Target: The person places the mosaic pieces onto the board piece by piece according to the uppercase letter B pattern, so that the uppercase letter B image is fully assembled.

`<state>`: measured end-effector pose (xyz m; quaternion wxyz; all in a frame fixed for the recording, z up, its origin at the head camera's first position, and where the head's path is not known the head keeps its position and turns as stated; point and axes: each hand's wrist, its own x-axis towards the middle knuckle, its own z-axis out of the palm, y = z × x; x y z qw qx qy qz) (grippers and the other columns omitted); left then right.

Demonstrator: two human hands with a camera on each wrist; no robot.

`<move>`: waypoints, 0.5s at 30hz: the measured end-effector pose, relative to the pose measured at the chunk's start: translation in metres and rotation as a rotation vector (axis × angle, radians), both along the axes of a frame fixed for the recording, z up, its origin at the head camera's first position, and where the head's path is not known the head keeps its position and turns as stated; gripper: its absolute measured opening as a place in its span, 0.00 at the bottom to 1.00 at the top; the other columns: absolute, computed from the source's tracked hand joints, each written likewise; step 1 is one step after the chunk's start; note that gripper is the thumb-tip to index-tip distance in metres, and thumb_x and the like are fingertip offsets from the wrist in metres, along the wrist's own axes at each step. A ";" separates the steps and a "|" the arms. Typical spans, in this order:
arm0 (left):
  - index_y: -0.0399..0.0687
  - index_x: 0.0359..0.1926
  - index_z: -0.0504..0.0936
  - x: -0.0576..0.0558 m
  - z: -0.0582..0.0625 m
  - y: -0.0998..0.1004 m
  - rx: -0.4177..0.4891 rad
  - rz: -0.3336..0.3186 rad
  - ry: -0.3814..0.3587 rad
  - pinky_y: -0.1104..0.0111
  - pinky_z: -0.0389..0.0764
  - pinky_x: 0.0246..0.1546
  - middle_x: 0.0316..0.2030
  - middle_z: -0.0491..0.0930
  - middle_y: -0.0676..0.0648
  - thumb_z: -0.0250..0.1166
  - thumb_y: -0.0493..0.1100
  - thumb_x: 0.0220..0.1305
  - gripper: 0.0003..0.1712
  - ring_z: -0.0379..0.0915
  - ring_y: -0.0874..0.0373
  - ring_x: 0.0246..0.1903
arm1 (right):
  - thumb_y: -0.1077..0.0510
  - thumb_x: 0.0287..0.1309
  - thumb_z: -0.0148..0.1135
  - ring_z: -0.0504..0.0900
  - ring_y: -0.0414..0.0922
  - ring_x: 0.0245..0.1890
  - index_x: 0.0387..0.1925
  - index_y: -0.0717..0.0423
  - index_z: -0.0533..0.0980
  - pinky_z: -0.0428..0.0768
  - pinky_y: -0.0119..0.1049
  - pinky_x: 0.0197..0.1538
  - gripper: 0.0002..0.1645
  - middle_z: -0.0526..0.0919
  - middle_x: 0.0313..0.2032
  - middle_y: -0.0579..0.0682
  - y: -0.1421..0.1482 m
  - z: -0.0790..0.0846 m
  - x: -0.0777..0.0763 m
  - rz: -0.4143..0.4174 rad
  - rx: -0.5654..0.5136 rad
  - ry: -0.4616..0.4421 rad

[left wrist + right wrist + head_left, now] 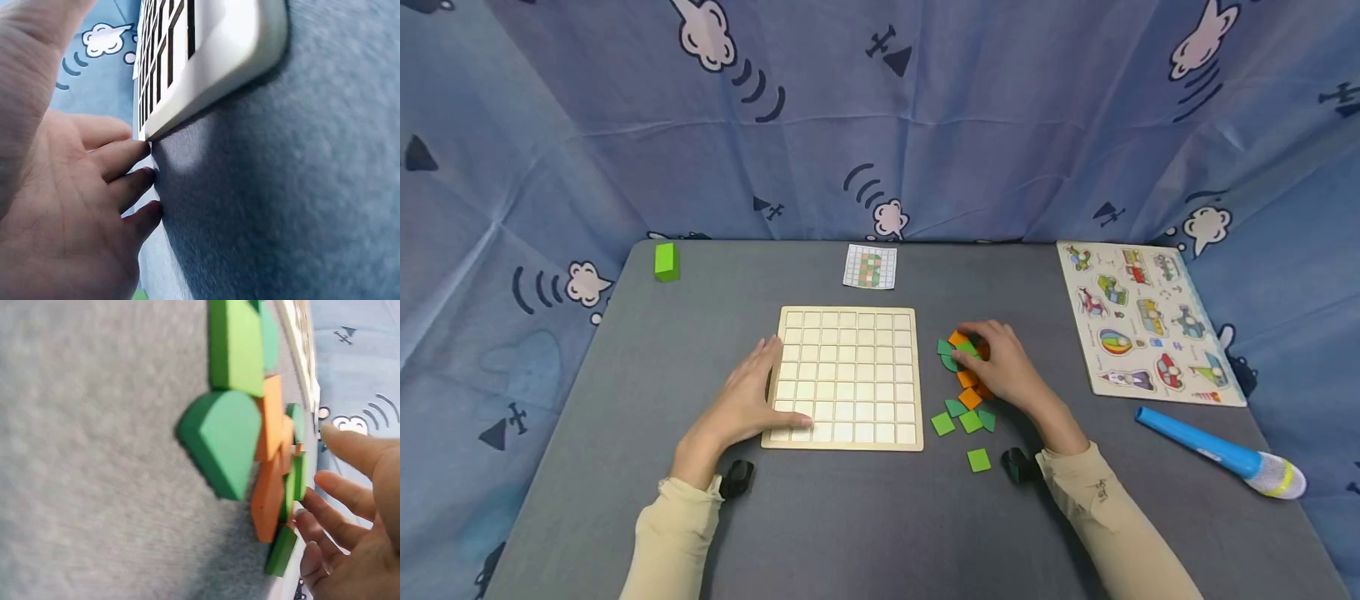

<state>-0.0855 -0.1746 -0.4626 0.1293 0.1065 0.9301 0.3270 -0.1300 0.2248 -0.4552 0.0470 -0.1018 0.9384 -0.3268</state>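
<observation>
A pale wooden board (846, 379) with a grid of square recesses lies flat mid-table. My left hand (741, 400) is at its left side, thumb reaching over the lower left of the grid. In the left wrist view, the fingertips (149, 215) are down by the table near the board's corner (244, 37). Right of the board is a loose pile of orange tiles (970, 399), light green square tiles (979, 460) and dark green rounded tiles (225, 440). Over the pile's upper part hovers my right hand (1007, 367), fingers spread and loosely bent, with no tile visibly held.
Behind the board lies a small pattern card (870, 267) with a coloured grid. A bright green block (667, 262) stands at the back left. To the right are a picture puzzle board (1150, 325) and a blue toy microphone (1202, 440). A blue patterned curtain (820, 125) hangs behind.
</observation>
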 end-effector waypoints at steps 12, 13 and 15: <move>0.31 0.78 0.36 0.002 -0.002 0.000 -0.113 -0.106 -0.018 0.46 0.38 0.76 0.79 0.34 0.35 0.85 0.69 0.21 0.94 0.27 0.41 0.78 | 0.65 0.61 0.66 0.71 0.54 0.42 0.52 0.62 0.79 0.72 0.47 0.46 0.17 0.75 0.46 0.60 -0.014 -0.003 -0.017 -0.068 0.000 -0.045; 0.31 0.78 0.36 0.002 -0.002 0.001 -0.116 -0.107 -0.018 0.46 0.38 0.76 0.79 0.34 0.35 0.85 0.70 0.20 0.95 0.27 0.41 0.78 | 0.66 0.60 0.66 0.72 0.54 0.42 0.50 0.62 0.78 0.72 0.46 0.46 0.16 0.75 0.45 0.59 -0.015 -0.002 -0.017 -0.071 -0.016 -0.048; 0.31 0.77 0.36 0.003 -0.002 0.001 -0.117 -0.107 -0.019 0.46 0.38 0.76 0.79 0.34 0.35 0.85 0.69 0.20 0.95 0.27 0.41 0.78 | 0.67 0.59 0.66 0.72 0.53 0.40 0.46 0.62 0.78 0.73 0.44 0.44 0.12 0.75 0.42 0.58 -0.018 -0.002 -0.017 -0.069 -0.034 -0.049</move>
